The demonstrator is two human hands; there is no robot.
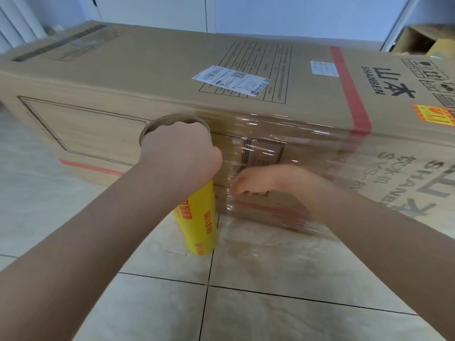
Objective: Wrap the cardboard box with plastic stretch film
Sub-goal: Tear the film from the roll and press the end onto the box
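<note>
A long cardboard box (152,70) lies on the tiled floor, printed with black text and crossed by red tape. Clear stretch film (278,139) covers the middle of its near side. My left hand (179,153) grips the top of an upright yellow film roll (199,225) with a cardboard core, held close against the box's side. My right hand (261,180) is seen through the film sheet, low on the box's side to the right of the roll; its fingers are curled and blurred, and I cannot tell whether they pinch the film.
Pale floor tiles (270,303) stretch in front of the box. An open cardboard carton (421,40) stands at the back right by a white wall. White vertical pipes (22,23) are at the back left.
</note>
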